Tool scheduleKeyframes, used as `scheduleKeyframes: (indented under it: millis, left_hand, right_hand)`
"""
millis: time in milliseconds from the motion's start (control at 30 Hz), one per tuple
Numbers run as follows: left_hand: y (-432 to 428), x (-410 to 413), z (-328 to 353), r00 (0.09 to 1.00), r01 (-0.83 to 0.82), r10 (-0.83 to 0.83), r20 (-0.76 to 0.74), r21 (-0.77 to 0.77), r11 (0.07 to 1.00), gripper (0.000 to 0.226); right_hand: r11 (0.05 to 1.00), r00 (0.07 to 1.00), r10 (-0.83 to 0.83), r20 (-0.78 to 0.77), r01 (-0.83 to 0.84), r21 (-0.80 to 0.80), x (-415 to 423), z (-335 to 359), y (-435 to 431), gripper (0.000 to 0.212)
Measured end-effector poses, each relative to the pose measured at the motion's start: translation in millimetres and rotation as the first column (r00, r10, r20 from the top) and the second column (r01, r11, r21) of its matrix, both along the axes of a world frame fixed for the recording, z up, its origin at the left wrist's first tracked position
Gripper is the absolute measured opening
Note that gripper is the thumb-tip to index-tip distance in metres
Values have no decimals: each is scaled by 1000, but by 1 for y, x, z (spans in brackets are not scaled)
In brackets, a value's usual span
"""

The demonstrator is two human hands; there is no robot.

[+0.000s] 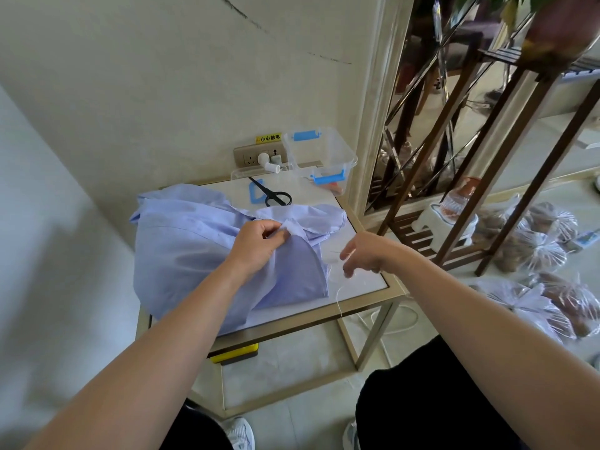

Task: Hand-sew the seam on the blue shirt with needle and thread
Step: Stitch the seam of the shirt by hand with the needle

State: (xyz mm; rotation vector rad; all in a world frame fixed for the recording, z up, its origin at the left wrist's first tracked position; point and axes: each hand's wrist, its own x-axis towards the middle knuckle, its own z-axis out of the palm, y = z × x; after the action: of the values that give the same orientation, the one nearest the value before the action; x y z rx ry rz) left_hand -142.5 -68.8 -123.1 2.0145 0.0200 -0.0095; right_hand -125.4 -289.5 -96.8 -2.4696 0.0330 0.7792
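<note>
**Counter** (363,289): small white top with a gold rim, centre of frame. A wall runs along its far edge and a stand (496,160) sits close off its right edge. The floor lies open toward the lower frame. A bare strip of top shows along the right and near edges.
**Far edge:** scissors (274,194), clear box (321,154).
**Shirt** (194,248): pale blue and rumpled, covering the counter's left part and spilling over its left edge. A curved flap lies folded open at centre.
**Left hand** (256,245): fingers pinch a shirt fold.
**Right hand** (367,254): over the bare strip, apart from the shirt. Its fingers are pinched together on white thread (337,295), which trails past the near rim.
</note>
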Motion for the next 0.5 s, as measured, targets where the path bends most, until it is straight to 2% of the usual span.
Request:
scheduleKeyframes:
  millis: [67,167,300,400,500]
  left_hand:
    - [0,1,1,1000,-12,12,26,9,1000,22]
    - [0,1,3,997,-39,37,72,32,999,18]
    - [2,2,5,992,-70,61,109,77,995,15]
    - [2,3,4,990,-81,64,129,130,988,17]
    - [-1,4,4,990,-67,48,131,145,987,19]
  right_hand:
    - [999,995,-21,95,18,30,-1,0,4,28]
    - [981,949,-129,287,79,180,6,-3,12,5]
    - [904,930,-275,246,163,395,9,-1,18,37]
    - [849,906,-273,323,69,524,6,-2,22,31]
    - [800,926,-200,322,-35,599,4,-7,30,28]
